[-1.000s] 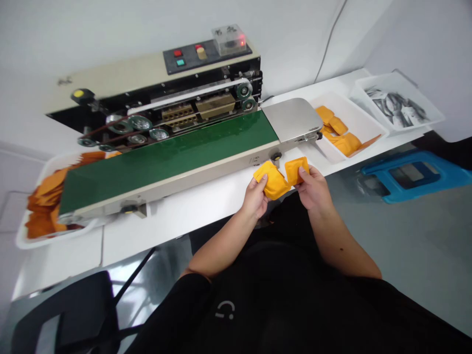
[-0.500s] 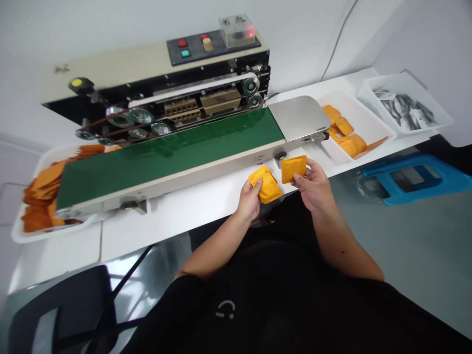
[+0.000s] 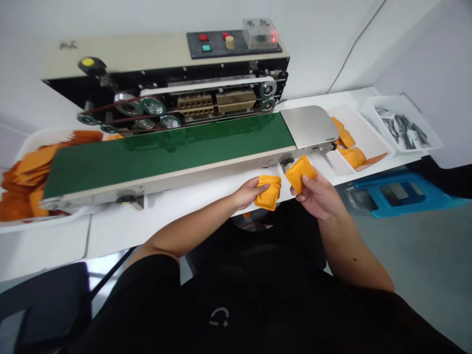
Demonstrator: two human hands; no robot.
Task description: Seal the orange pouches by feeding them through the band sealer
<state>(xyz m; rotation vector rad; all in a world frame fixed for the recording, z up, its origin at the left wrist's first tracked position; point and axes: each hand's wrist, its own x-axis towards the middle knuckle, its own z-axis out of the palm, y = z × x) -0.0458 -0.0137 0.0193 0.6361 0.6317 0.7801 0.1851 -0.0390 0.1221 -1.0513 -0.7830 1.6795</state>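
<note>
My left hand point(image 3: 248, 193) is closed on a small stack of orange packets point(image 3: 268, 191), thumb on top, near the table's front edge. A single orange packet point(image 3: 300, 173) is pinched in my right hand point(image 3: 320, 194), tilted and held apart from the stack. Both hands are in front of a band sealing machine point(image 3: 147, 64). Its green conveyor belt point(image 3: 177, 152) runs behind them, with a metal plate point(image 3: 309, 126) at the right end.
At the left, a white bin point(image 3: 27, 223) holds many orange packets. More lie in a white tray point(image 3: 368, 128) on the right, beside a clear bin point(image 3: 429, 142) of small grey packets. A blue plastic object point(image 3: 401, 209) stands below the table; a black chair point(image 3: 47, 300) is lower left.
The camera view has shifted. My right hand has turned its packet to a tilt. My left hand has drawn level, now reaching sideways with the stack.
</note>
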